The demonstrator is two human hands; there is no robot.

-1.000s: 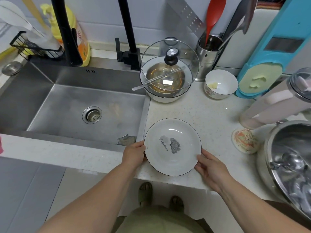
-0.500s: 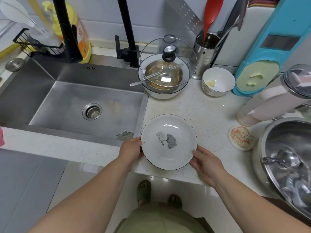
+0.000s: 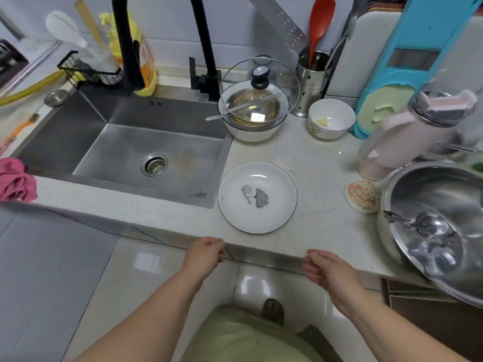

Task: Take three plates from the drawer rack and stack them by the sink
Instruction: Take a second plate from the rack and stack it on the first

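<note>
White and dark-rimmed, a plate point(image 3: 257, 197) with a grey leaf print lies flat on the speckled desk point(image 3: 321, 173), just beside the right edge of the steel sink point(image 3: 125, 142). Whether it is a single plate or two nested cannot be told from above; it looks like one. Both hands are off it and below the desk's front edge: the left hand point(image 3: 205, 253) with fingers loosely curled on nothing, the right hand point(image 3: 326, 267) half open and empty. By that count one plate is placed and two are left. No drawer rack is in view.
</note>
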